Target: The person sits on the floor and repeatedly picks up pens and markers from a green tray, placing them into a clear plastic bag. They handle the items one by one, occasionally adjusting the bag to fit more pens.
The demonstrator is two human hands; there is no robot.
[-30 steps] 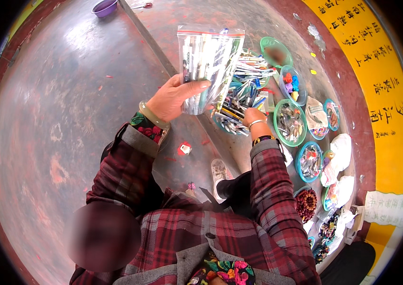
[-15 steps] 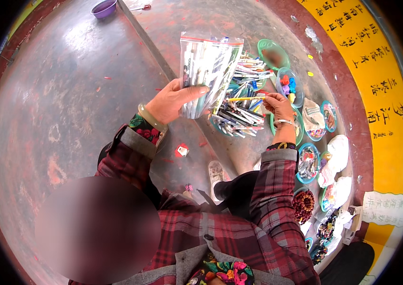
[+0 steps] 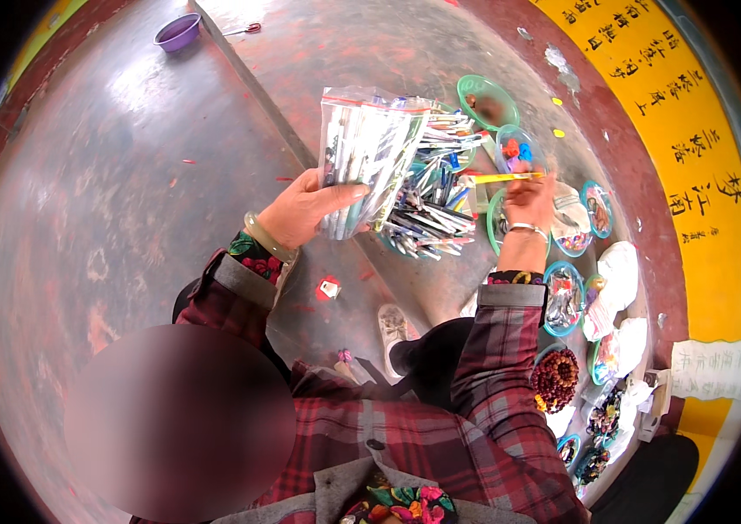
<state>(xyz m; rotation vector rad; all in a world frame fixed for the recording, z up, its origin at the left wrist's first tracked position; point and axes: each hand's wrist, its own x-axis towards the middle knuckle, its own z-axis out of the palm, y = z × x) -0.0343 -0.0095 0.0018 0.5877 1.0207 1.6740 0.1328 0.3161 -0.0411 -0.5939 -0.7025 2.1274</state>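
Observation:
My left hand (image 3: pixel 305 208) holds up a clear plastic bag (image 3: pixel 366 157) stuffed with pens, gripping its lower edge. A jade-coloured bangle sits on that wrist. My right hand (image 3: pixel 529 199) pinches a yellow pen (image 3: pixel 502 178) held level, just right of the bag. Below and between the hands lies a loose heap of pens (image 3: pixel 427 210) on the floor, spilling out of a green dish.
Several green and teal dishes (image 3: pixel 486 98) with small items curve along the right, beside white bags (image 3: pixel 619 271) and a bowl of brown beads (image 3: pixel 556 377). A yellow banner (image 3: pixel 676 131) runs along the right. A purple bowl (image 3: pixel 176 31) sits far left.
My right hand has risen from the pen heap and moved right, now holding a yellow pen level. The bag in my left hand has stayed raised.

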